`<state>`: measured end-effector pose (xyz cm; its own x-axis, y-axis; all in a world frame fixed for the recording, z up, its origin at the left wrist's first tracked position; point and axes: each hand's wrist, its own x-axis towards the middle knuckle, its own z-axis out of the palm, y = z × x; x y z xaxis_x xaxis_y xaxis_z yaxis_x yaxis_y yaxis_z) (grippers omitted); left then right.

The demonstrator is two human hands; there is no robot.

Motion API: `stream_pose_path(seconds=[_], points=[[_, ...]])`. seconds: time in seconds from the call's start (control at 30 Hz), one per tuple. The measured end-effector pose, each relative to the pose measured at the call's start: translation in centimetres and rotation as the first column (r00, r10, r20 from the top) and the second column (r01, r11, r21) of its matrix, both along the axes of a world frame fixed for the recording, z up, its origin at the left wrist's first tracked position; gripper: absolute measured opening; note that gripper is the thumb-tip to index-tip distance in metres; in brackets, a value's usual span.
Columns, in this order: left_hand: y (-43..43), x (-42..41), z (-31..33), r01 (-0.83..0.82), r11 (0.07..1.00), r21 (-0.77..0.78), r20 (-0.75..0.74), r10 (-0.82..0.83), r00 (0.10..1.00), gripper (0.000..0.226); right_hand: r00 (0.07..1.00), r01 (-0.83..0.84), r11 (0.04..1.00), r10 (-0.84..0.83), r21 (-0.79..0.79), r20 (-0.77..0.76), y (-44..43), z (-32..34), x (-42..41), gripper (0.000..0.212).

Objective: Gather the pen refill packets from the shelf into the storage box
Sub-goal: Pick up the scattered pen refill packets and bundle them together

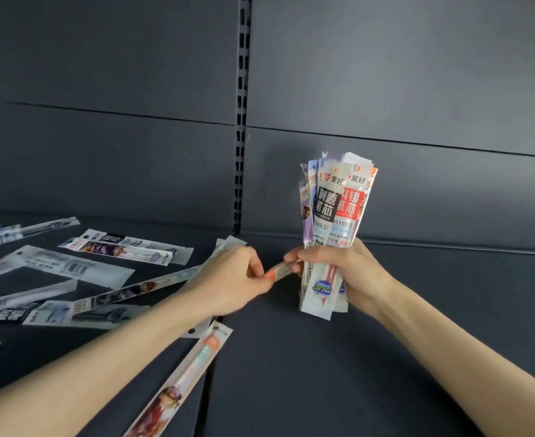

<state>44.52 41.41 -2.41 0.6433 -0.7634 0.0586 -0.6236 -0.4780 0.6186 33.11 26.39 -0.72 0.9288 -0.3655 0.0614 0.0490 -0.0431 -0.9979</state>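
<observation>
Bundle of refill packets [335, 216] stands upright in the right hand [351, 272], printed headers up and fanned a little, bottom ends poking out below the fist. Right grip: fingers wrapped round the lower part of the bundle, clamped on it, held above the shelf [323, 373], right of centre.

Single packet [280, 270] with an orange end spans the gap between the hands. Left hand [228, 279] pinches its left part between thumb and fingertips; left grip is closed on that packet. Its long axis runs roughly sideways, rising slightly to the right, so it lies crosswise to the upright bundle. Its right end is at the right hand's fingertips, touching or just beside the bundle; exact contact blurred.

Judged step: feeding this packet into the bundle. It needs turning upright to lie along the others, or the right fingers must loosen to take it, with a risk that the fan slips.

Loose packets [124, 247] lie flat on the shelf to the left, at mixed angles, some overlapping; all on the left hand's side. Near packet [184, 376] lies diagonally under the left forearm.

Storage box not in view. Behind: dark back panel [386, 89] and slotted upright [241, 137].
</observation>
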Motion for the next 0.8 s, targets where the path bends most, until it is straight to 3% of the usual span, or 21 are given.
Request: stream_pose_path(seconds=[0.23, 0.33, 0.43, 0.6, 0.7, 0.8], points=[[1.5, 1.0, 3.2, 0.046, 0.941, -0.335, -0.14, -0.098, 0.985, 0.018, 0.986, 0.165, 0.96, -0.16, -0.224, 0.04, 0.4, 1.1, 0.4, 0.021], [2.0, 1.0, 4.7, -0.015, 0.851, -0.525, -0.186, -0.097, 0.978, 0.04, 0.994, 0.094, 0.956, -0.107, -0.277, -0.031, 0.9, 1.1, 0.5, 0.022], [1.8, 0.9, 5.1, -0.047, 0.755, -0.654, -0.273, -0.178, 0.945, 0.043, 0.999, 0.001, 0.971, -0.013, -0.238, -0.051, 1.5, 1.3, 0.8, 0.029], [0.5, 0.9, 5.2, 0.013, 0.735, -0.678, -0.259, -0.256, 0.931, 0.028, 0.998, -0.054, 0.984, 0.055, -0.171, 0.003, 2.2, 0.7, 1.5, 0.041], [-0.5, 1.1, 5.3, 0.077, 0.786, -0.613, -0.233, -0.273, 0.933, 0.047, 0.998, -0.053, 0.988, 0.056, -0.144, 0.019, 2.0, 0.4, 1.5, 0.041], [-1.8, 0.4, 5.3, 0.127, 0.789, -0.601, -0.378, -0.422, 0.824, 0.047, 0.994, -0.112, 0.98, 0.112, -0.167, -0.006, 1.9, 0.5, 1.4, 0.037]])
